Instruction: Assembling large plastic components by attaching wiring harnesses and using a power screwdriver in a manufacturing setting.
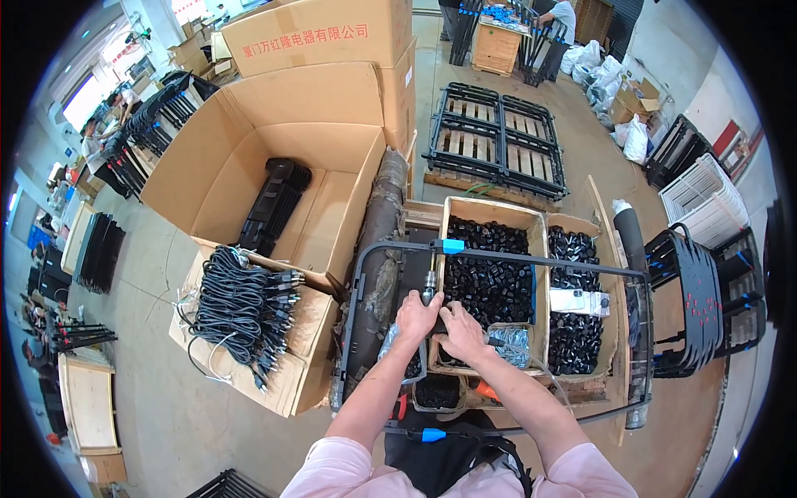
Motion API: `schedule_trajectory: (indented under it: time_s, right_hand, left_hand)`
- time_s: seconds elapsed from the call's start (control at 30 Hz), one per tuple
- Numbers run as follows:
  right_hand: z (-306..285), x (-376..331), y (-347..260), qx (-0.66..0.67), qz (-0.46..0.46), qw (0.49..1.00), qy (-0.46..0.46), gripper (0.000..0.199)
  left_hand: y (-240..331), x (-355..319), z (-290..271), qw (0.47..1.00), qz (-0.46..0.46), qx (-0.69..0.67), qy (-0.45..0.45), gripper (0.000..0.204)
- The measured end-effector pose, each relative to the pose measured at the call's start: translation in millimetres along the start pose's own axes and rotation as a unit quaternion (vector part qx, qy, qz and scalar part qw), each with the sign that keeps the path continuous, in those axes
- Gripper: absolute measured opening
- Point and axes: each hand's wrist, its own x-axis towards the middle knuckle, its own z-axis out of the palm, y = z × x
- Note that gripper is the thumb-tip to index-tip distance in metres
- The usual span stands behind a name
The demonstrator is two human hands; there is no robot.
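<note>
A dark power screwdriver with a silver chuck (430, 284) points away from me, its bit end reaching toward a blue clip (452, 246) on the far bar of a black tubular frame (556, 263). My left hand (418, 315) is closed around the tool just behind the chuck. Beside it, my right hand (462, 332) grips the tool's dark body, which the fingers mostly hide. A thin cable or hose (540, 365) trails from near my right hand. The frame lies across wooden bins, and a second blue clip (433, 435) sits on its near bar.
Wooden bins (540, 241) hold small black parts; silvery screws (512, 344) lie near my right wrist. To the left, bundled black cables (237, 307) rest on cardboard before a large open carton (340, 178). Stacked black frames (498, 137) lie on a pallet beyond; more racks (706, 290) stand right.
</note>
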Motion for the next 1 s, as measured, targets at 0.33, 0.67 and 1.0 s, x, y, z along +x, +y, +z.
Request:
schedule_trajectory:
  time_s: [0.33, 0.67, 1.0]
  right_hand:
    - [-17.8, -21.2, 19.8, -0.028, -0.003, 1.000, 0.012, 0.075]
    - [-27.9, -13.3, 37.1, -0.014, 0.004, 1.000, -0.019, 0.078]
    - [-23.9, -10.5, 49.4, -0.010, -0.005, 1.000, 0.000, 0.080]
  left_hand:
    - [26.0, -21.9, 4.8, 0.998, 0.063, 0.018, -0.002, 0.064]
    - [38.5, -18.7, 11.1, 0.999, 0.026, 0.027, -0.020, 0.063]
    - [46.2, -12.0, 13.3, 0.999, 0.017, 0.038, -0.030, 0.063]
